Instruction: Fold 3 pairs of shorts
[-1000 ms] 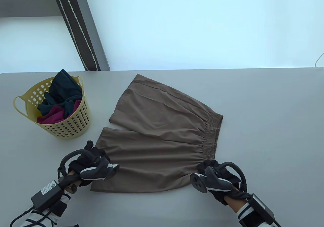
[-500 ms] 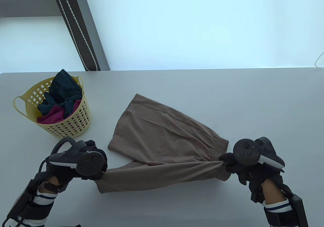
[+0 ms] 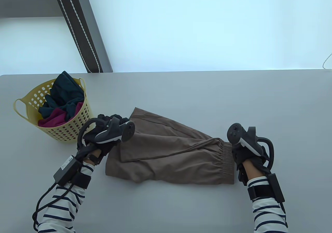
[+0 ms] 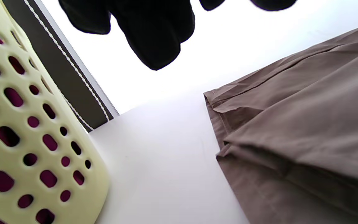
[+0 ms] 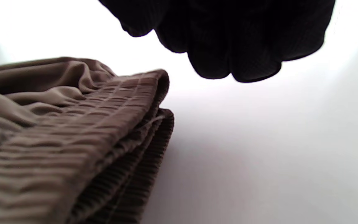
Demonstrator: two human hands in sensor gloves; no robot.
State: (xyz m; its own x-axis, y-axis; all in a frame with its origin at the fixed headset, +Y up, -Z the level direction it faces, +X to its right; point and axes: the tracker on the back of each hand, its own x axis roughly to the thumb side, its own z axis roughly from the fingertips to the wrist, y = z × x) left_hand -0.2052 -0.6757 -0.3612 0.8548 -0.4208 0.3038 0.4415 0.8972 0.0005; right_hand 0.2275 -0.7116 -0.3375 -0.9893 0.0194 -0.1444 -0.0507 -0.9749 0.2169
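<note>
Brown shorts (image 3: 176,155) lie on the grey worktop (image 3: 233,98), folded in half lengthwise, one leg over the other, top layer rumpled with a diagonal crease. Elastic waistband (image 3: 226,163) at the shorts' right end, leg hems at the left end. Left hand (image 3: 103,131) sits at the shorts' far-left hem corner; wrist view shows its fingers (image 4: 154,37) hanging clear of the cloth, grip loose, holding nothing. Right hand (image 3: 243,152) just beside the waistband; its fingers (image 5: 228,46) curl loosely above the worktop, not on the fabric. Yellow perforated basket (image 3: 75,131) left of the shorts, near the left hand, with dark teal and magenta garments (image 3: 62,103) inside
</note>
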